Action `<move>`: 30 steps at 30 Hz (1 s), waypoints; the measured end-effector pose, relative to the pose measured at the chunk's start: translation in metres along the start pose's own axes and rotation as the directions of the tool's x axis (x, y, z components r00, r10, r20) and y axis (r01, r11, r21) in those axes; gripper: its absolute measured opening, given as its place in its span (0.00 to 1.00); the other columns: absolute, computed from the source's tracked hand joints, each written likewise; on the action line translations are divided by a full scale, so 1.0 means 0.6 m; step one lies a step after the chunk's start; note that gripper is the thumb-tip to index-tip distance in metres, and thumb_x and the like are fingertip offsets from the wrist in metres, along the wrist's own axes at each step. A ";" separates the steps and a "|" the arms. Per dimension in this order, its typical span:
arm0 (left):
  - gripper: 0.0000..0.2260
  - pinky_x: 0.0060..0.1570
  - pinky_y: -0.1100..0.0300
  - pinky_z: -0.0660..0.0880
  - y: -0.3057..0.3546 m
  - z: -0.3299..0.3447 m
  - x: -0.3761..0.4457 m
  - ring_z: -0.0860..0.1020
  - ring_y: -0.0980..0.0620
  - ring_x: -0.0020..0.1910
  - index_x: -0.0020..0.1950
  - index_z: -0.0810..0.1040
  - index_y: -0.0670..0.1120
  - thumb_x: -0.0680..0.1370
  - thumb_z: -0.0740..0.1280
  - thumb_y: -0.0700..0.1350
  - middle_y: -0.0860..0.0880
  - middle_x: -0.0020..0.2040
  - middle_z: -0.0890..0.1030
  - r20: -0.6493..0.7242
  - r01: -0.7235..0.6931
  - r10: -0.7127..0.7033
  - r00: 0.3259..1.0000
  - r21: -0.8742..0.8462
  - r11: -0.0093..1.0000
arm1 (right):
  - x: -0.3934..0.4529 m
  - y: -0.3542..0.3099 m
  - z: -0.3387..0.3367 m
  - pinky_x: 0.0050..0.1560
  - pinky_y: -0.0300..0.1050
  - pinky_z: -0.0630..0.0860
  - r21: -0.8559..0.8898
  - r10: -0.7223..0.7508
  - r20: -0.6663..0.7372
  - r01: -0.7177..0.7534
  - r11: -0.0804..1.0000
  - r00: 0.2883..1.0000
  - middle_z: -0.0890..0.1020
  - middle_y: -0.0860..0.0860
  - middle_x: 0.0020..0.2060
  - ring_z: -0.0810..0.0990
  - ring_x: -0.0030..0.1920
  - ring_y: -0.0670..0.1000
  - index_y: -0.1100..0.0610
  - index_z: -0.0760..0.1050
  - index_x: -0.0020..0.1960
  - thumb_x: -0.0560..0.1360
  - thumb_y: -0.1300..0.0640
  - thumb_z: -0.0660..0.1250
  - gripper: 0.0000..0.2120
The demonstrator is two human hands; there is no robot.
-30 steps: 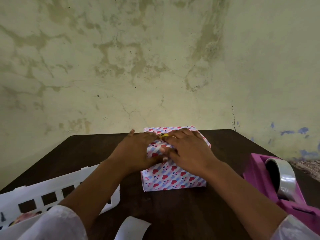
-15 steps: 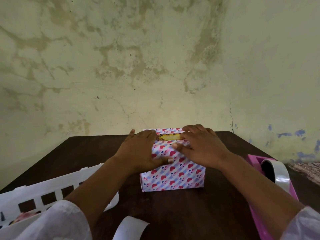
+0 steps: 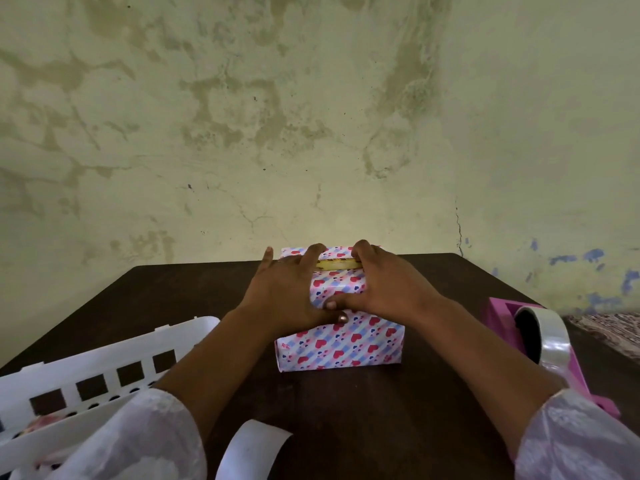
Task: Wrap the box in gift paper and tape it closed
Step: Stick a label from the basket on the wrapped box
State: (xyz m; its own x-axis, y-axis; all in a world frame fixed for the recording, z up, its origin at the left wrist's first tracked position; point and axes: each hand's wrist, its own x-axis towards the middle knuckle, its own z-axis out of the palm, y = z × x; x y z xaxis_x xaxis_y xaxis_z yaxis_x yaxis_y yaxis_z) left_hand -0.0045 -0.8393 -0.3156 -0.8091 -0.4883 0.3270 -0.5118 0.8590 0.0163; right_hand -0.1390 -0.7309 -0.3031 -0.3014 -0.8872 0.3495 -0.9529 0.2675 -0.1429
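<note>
Now Closing the Top Seam

Set mid-way across the dark table (image 3: 346, 410): the box (image 3: 341, 344), wrapped in heart-print gift paper (image 3: 337, 287). Left of the box, a white basket (image 3: 104, 362); right of it, a pink tape dispenser (image 3: 540, 337). On top, left hand (image 3: 287, 289) and right hand (image 3: 388, 285), fingers spread, pressing the flaps flat. Between them, a yellow gap (image 3: 337, 264) uncovered. Probably next: pulling the edges together, holding with one hand, fetching tape.
</note>
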 end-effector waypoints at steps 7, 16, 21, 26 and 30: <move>0.39 0.73 0.53 0.50 -0.031 -0.004 -0.031 0.62 0.51 0.72 0.72 0.60 0.56 0.65 0.59 0.72 0.53 0.74 0.64 0.000 -0.047 0.048 0.999 -0.177 0.983 | -0.007 0.018 0.005 0.50 0.38 0.68 0.005 -0.086 -0.091 0.086 0.996 0.992 0.73 0.49 0.56 0.69 0.49 0.44 0.53 0.69 0.58 0.66 0.31 0.64 0.31; 0.43 0.67 0.54 0.63 -0.006 -0.022 -0.018 0.65 0.47 0.70 0.76 0.49 0.51 0.69 0.62 0.70 0.48 0.74 0.62 0.041 -0.027 0.023 0.999 0.103 0.994 | 0.000 -0.001 0.007 0.72 0.56 0.53 -0.255 -0.188 0.033 0.191 0.948 0.982 0.57 0.47 0.76 0.58 0.74 0.51 0.47 0.54 0.75 0.71 0.29 0.55 0.38; 0.45 0.71 0.48 0.55 0.005 -0.025 -0.004 0.55 0.46 0.74 0.77 0.49 0.52 0.68 0.59 0.73 0.51 0.77 0.53 0.101 -0.043 0.021 0.995 0.220 0.975 | 0.007 0.005 -0.010 0.73 0.53 0.54 -0.160 -0.040 0.194 0.072 0.984 0.980 0.57 0.49 0.76 0.58 0.74 0.52 0.49 0.51 0.76 0.71 0.32 0.61 0.41; 0.43 0.73 0.48 0.48 -0.001 -0.017 -0.009 0.54 0.48 0.76 0.77 0.50 0.51 0.69 0.60 0.71 0.51 0.77 0.54 0.118 0.020 -0.035 0.992 0.121 0.992 | 0.000 0.004 -0.009 0.72 0.53 0.57 -0.150 0.007 0.181 0.021 0.988 0.983 0.59 0.49 0.75 0.60 0.73 0.52 0.50 0.52 0.76 0.70 0.31 0.61 0.41; 0.42 0.70 0.49 0.58 0.011 -0.020 -0.001 0.61 0.47 0.72 0.75 0.56 0.50 0.68 0.60 0.72 0.49 0.75 0.60 0.078 0.077 -0.087 0.993 0.131 0.988 | 0.006 -0.016 -0.021 0.67 0.53 0.65 -0.219 0.031 0.178 0.009 0.976 0.984 0.67 0.53 0.71 0.67 0.69 0.55 0.54 0.57 0.73 0.72 0.37 0.65 0.38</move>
State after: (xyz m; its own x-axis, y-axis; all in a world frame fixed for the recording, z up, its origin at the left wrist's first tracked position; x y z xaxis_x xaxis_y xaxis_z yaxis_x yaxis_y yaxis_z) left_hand -0.0041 -0.8318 -0.3042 -0.7812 -0.5720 0.2500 -0.6058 0.7913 -0.0823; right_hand -0.1311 -0.7319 -0.2886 -0.3199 -0.9313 0.1745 -0.9398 0.3352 0.0661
